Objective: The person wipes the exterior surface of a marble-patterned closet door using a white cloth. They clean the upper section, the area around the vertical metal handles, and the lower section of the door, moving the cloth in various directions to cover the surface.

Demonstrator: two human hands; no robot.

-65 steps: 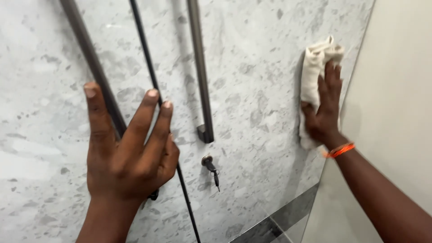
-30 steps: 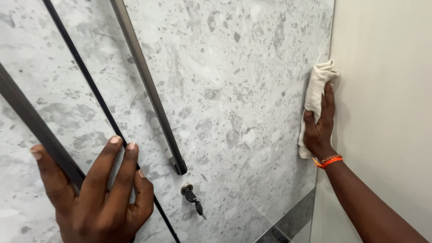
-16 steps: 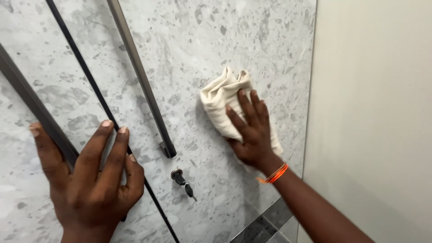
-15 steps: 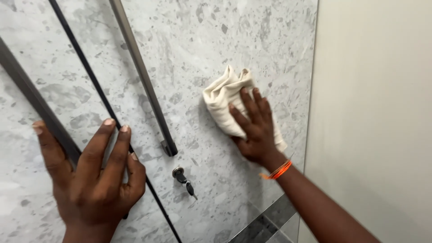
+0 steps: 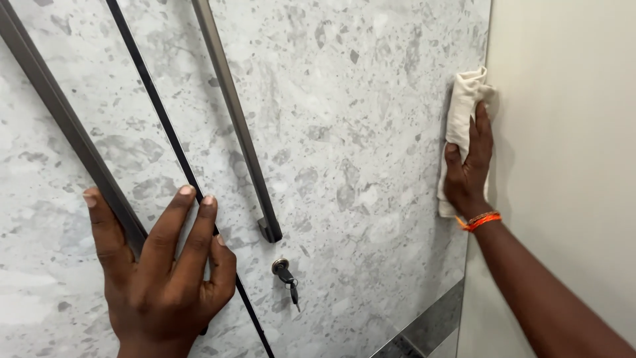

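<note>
Item: pale cream cloth (image 5: 464, 113), folded into a soft upright wad. Place: against the right edge of the grey speckled stone-look door (image 5: 371, 132), just where that door meets the plain cream wall (image 5: 570, 132).

Item: right hand (image 5: 469, 174). Fingers spread flat over the lower half of the cloth, pressing it to the panel; the grip is a flat-palmed hold on the cloth, not a fist. An orange band (image 5: 479, 221) circles the wrist. The forearm runs off the lower right corner.

Item: left hand (image 5: 159, 265). Open and unclenched, palm and fingers laid flat on the left door leaf (image 5: 40, 199), grasping nothing. The thumb lies across the long dark bar handle (image 5: 59, 126); the fingertips reach the thin black gap (image 5: 165, 132) between the two leaves.

Item: second bar handle (image 5: 235, 119), dark metal, slanting down the right door to a foot near the middle.

Item: small key (image 5: 286, 275), in a round lock just below that foot; a second key or tag seems to hang from it, too small to tell.

Item: dark grey floor strip (image 5: 430, 325), lower right, partly cut off.

Both handles' upper ends are cropped. No labels or signs show.
</note>
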